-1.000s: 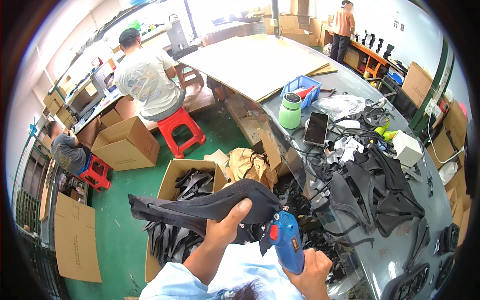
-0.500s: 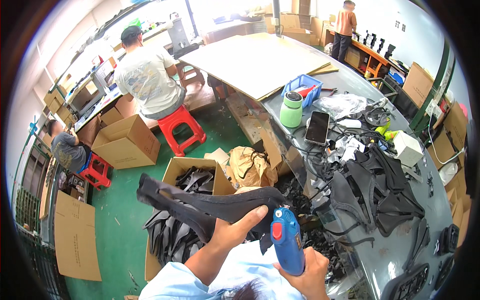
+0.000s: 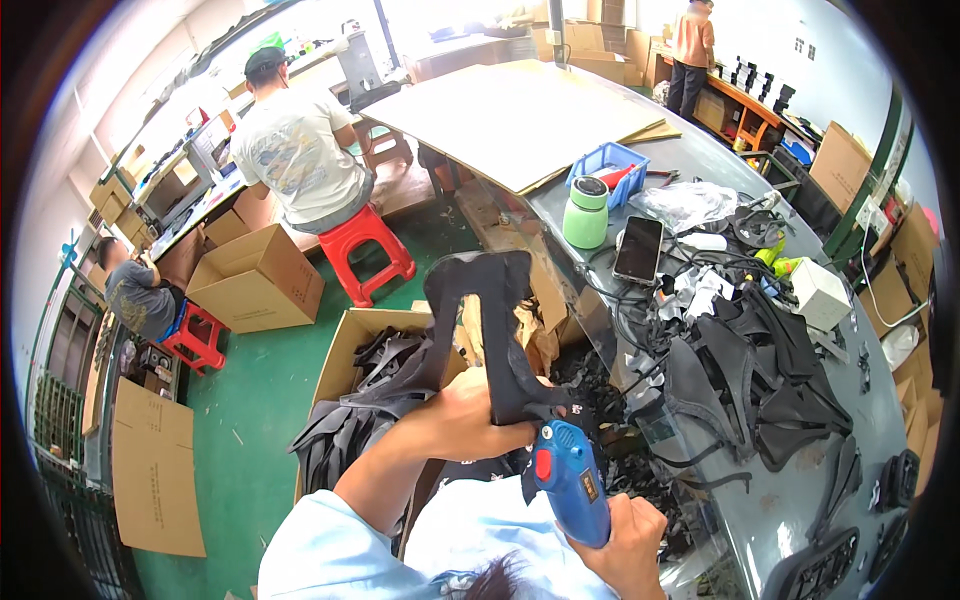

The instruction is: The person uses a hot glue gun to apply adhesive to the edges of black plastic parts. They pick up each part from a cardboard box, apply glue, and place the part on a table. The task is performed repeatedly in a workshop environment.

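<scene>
My left hand (image 3: 462, 422) is closed on a U-shaped black padded fabric piece (image 3: 510, 365), whose joined end points away from me. In my right hand (image 3: 628, 545) is a blue handheld power tool (image 3: 578, 490) with a red button, its head pointing away from me. The tool's head lies at the near right corner of the fabric piece, close to my left fingers. Whether the two touch I cannot tell. Below my left forearm stands a cardboard box (image 3: 340, 350) full of similar black pieces (image 3: 345, 440).
On the grey table (image 3: 760, 520) at right lie a heap of black pieces (image 3: 710, 390), a phone (image 3: 637, 248), a green bottle (image 3: 586, 212) and a blue basket (image 3: 622, 165). Black scraps (image 3: 595, 385) lie below its edge. A person (image 3: 300, 150) sits on a red stool (image 3: 365, 255).
The black fabric piece has swung from pointing left to pointing away from me, and my left hand has turned with it. The blue tool has stayed nearly in place.
</scene>
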Available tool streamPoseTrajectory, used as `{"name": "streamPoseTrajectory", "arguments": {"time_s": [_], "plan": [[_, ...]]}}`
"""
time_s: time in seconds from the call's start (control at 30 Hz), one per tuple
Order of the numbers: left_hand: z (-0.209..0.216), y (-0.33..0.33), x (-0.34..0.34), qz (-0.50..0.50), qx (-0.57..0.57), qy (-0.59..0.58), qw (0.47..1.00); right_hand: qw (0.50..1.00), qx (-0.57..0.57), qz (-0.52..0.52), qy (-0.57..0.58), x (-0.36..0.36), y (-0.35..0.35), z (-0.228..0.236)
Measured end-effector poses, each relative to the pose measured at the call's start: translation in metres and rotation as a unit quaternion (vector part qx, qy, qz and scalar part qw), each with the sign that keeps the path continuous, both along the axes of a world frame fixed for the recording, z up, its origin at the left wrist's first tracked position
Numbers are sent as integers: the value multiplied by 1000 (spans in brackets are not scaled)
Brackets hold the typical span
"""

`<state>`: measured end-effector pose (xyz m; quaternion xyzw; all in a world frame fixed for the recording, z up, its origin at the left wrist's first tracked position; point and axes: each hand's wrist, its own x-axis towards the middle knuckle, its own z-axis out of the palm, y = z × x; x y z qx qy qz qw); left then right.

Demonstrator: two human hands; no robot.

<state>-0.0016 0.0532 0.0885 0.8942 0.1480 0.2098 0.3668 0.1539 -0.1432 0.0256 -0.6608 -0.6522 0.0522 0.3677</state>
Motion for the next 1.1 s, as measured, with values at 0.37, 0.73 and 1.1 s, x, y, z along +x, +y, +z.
{"name": "streamPoseTrajectory", "arguments": {"time_s": [0.37,0.73,1.1], "plan": [[-48,-11,16,3,-3,-39,999,983,-6,52,178,-8,7,11],[-74,-27,22,49,8,-23,999,978,-17,30,205,-18,4,28],[-97,-29,10,-15,-195,-48,980,985,2,-38,168,-2,8,20]]}}
